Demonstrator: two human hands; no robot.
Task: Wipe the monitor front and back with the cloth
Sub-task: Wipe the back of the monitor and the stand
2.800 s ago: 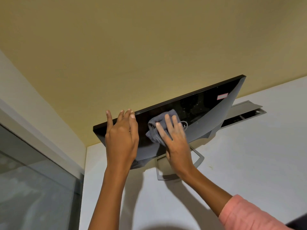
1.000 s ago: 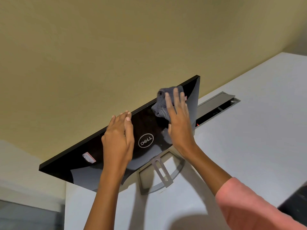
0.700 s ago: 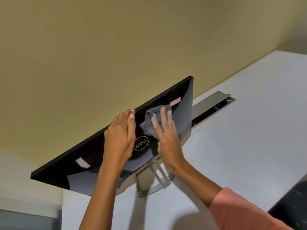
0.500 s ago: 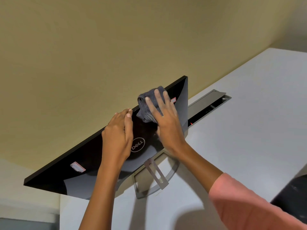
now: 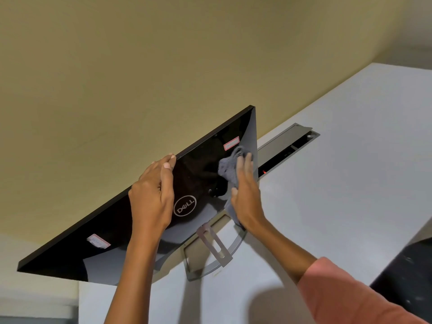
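On the white desk [image 5: 350, 183] the monitor [image 5: 145, 230] stands back-side toward us, a thin, glossy, likely slippery panel best steadied at its top edge, where the left hand [image 5: 152, 202] hooks over, while the right hand [image 5: 245, 197] presses the soft cloth [image 5: 225, 167] flat, fingers nearly straight.

A single head-worn camera looks forward and down from close behind a monitor [image 5: 205, 174] on a white desk [image 5: 350, 183], facing a tan wall [image 5: 163, 66]. Both forearms reach in from the bottom edge.
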